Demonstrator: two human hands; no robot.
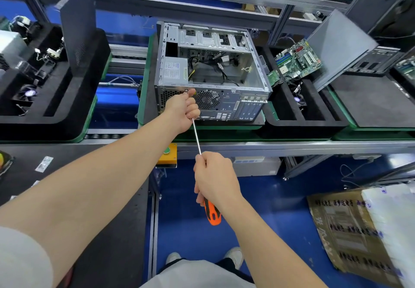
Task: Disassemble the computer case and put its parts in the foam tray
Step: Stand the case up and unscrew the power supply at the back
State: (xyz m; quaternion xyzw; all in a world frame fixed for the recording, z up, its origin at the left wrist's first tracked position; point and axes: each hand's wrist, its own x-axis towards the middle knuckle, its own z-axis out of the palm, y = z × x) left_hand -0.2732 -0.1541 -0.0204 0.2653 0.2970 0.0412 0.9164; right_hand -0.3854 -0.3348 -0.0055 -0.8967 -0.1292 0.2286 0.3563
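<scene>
The computer case [213, 74] lay open, rear panel toward the person, with the foam tray [303, 118] just beside it. The left hand [183, 110] curled round the screwdriver [197, 137] shaft at a rear-panel screw [186, 90]; the right hand [214, 177] gripped its handle. Risk: if the long shaft tilted, the tip could slip and strip the screw.

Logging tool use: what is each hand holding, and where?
One screwdriver: right hand grips its orange handle, left hand grips the shaft near the tip.
</scene>
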